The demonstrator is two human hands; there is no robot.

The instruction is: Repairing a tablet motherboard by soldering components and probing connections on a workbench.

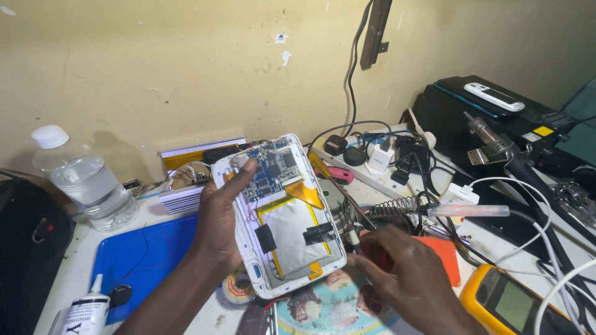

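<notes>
Left hand fingers wrapped around the left edge of an opened white tablet, thumb tip on its blue circuit board; tablet held tilted at frame centre, silver battery exposed. Right hand, lower right of centre, fingers curled closed on a dark-tipped tool just beside the tablet's right edge. Blue mat lower left, water bottle at left. Yellow multimeter in lower right corner. Power strip upper right of centre.
</notes>
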